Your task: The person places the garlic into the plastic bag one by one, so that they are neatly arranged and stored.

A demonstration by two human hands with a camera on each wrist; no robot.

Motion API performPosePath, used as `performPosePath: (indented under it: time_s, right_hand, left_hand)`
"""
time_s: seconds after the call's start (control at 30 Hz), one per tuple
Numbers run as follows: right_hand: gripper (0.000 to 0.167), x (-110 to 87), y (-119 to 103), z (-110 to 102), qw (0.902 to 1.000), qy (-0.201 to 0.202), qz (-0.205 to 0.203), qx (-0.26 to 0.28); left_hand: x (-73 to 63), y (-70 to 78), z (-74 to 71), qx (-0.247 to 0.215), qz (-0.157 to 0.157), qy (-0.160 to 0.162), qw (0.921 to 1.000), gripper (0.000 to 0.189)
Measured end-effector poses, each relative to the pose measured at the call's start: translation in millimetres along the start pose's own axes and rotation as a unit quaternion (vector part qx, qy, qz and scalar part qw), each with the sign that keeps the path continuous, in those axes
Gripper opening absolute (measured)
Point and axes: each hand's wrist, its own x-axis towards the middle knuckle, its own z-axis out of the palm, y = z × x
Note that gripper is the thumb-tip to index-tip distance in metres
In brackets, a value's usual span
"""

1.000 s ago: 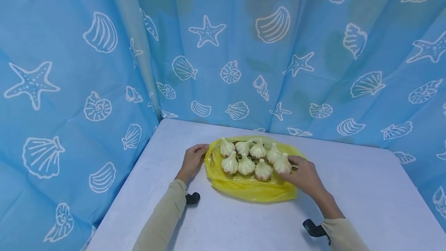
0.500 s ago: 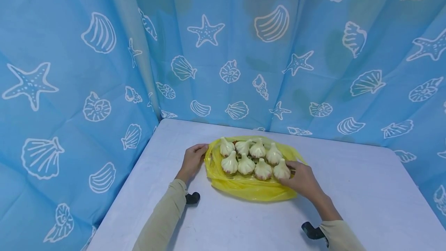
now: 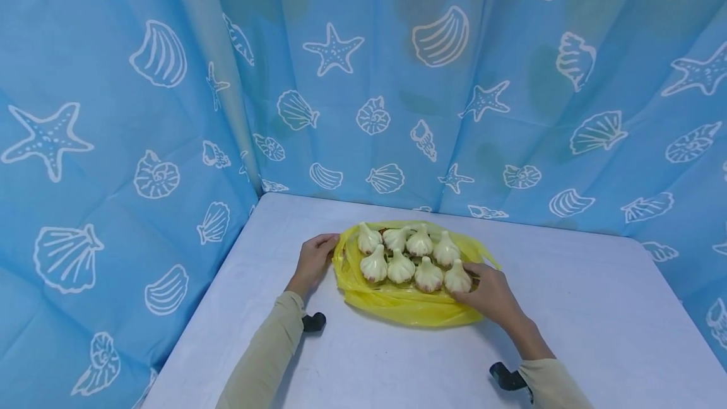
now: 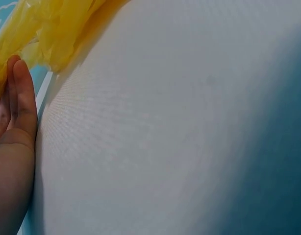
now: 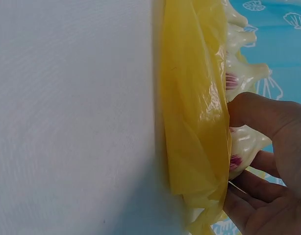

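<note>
A yellow plastic bag (image 3: pixel 409 314) lies spread on the white table, its rim folded outward. Inside its opening sit several pale garlic bulbs (image 3: pixel 420 242) in two rows, stems up. With thumb and fingers around it, my right hand (image 3: pixel 493 292) grips the garlic bulb (image 3: pixel 457 278) at the near right end. The right wrist view shows that garlic bulb (image 5: pixel 247 147) with purple streaks low on its side. At the bag's left edge, my left hand (image 3: pixel 312 262) pinches the plastic; in the left wrist view its thumb is hidden. What lies under the bulbs is mostly hidden.
A white-covered table (image 3: pixel 375 371) extends around the bag. Behind and to the left hangs a blue curtain (image 3: pixel 352 144) with white shell and starfish prints. Black wrist pieces (image 3: pixel 508 377) project near both sleeves.
My right hand has brought its garlic bulb down and toward me, to the right end of the near row. The left hand stays at the bag's edge.
</note>
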Motion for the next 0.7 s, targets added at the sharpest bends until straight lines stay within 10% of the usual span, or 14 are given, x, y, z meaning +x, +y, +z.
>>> performPosePath:
  time_s: [0.5, 0.7]
  right_hand:
    - [0.066, 5.2, -1.1, -2.7, 0.9997, 0.013, -0.019, 0.009]
    - [0.062, 11.4, -11.3, -31.9, 0.9995, 0.024, -0.002, 0.022]
  left_hand:
    - [7.5, 4.0, -2.3, 0.021, -0.051, 0.0, 0.9985, 0.035]
    - [5.0, 17.8, -5.6, 0.146, -0.047, 0.007, 0.9881, 0.069]
